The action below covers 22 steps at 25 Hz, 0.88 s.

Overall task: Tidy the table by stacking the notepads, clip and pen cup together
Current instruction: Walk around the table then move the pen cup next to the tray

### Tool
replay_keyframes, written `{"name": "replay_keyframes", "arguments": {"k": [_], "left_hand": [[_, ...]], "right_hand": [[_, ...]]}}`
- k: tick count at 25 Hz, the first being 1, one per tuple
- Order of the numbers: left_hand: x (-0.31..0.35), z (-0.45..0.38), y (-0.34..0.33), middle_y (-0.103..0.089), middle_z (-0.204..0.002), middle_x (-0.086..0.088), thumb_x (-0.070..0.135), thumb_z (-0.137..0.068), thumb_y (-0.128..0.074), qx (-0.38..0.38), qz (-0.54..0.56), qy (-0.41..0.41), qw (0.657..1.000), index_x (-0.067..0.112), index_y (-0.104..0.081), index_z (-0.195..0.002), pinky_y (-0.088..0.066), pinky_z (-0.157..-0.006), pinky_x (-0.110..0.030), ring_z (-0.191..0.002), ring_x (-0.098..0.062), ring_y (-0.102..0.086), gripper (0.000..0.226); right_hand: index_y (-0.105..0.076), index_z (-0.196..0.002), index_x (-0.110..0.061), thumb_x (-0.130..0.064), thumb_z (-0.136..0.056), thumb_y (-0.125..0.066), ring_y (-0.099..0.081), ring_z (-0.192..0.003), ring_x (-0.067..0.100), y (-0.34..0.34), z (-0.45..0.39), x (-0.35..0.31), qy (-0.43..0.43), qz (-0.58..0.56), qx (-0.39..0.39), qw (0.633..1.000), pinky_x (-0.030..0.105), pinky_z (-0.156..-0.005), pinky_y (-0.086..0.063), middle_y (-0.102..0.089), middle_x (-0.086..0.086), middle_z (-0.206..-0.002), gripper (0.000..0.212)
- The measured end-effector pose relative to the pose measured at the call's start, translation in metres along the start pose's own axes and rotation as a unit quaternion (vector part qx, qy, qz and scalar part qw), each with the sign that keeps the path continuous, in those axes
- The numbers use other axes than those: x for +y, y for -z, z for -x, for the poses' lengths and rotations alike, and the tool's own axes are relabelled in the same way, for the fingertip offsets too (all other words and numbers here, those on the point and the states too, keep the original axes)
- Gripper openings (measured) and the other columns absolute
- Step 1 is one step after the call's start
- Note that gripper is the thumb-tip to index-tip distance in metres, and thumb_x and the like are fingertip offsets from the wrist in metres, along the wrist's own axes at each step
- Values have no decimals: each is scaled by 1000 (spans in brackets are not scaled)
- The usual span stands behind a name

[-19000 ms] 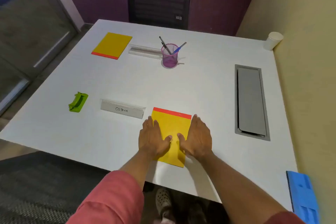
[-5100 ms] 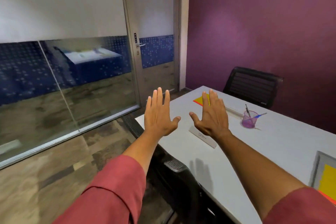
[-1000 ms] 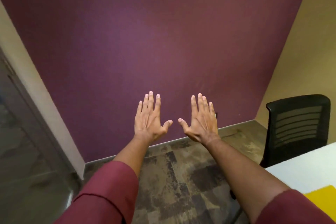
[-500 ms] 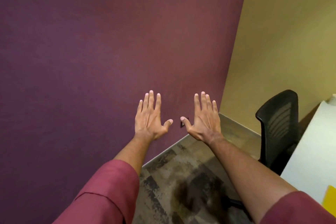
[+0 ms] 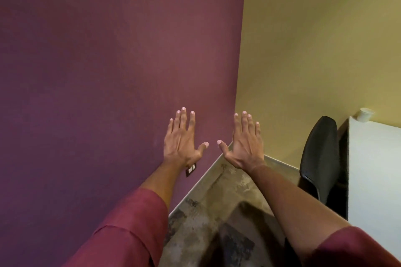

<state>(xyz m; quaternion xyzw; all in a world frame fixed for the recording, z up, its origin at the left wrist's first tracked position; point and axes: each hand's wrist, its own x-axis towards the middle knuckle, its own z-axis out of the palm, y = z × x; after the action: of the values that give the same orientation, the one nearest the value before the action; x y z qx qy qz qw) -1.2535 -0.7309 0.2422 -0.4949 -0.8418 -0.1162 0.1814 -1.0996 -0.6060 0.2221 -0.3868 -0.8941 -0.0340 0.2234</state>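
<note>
My left hand (image 5: 181,140) and my right hand (image 5: 244,142) are raised side by side in front of me, backs toward the camera, fingers spread, holding nothing. They float before the room's corner, away from the table. Only a strip of the white table (image 5: 373,180) shows at the right edge. No notepad, clip or pen cup is in view.
A purple wall (image 5: 108,71) meets a yellow wall (image 5: 314,50) at the corner. A black office chair (image 5: 320,158) stands against the table's end. A white paper cup (image 5: 365,114) sits on the table's far corner. Patterned floor lies below.
The view has swung right along the purple wall to the corner. The chair, table and paper cup have come further into view; the yellow notepad has slipped out. Both hands stay raised and spread.
</note>
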Motion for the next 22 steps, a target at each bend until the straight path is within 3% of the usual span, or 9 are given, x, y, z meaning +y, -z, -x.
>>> {"name": "replay_keyframes", "arguments": {"k": [12,22], "left_hand": [[66,-251,-119,16,-162,-15,71,-84,-41,-16,60,-115,991,14,12,-155,1,-123,-44,-151,-29,11,105],[149,-455,-213,14,-163,-13,68,-83,-44,-31,139,-290,946,16,10,-155,3,-123,-43,-151,-26,12,104]], "right_hand": [[2,-156,-8,-72,-87,-28,2,-152,32,-69,-177,124,-114,65,12,991,49,-123,-2,2,19,-164,99],[2,-156,-10,-72,-86,-27,4,-152,31,-112,-302,221,-290,141,22,946,48,-123,-1,3,17,-164,99]]}}
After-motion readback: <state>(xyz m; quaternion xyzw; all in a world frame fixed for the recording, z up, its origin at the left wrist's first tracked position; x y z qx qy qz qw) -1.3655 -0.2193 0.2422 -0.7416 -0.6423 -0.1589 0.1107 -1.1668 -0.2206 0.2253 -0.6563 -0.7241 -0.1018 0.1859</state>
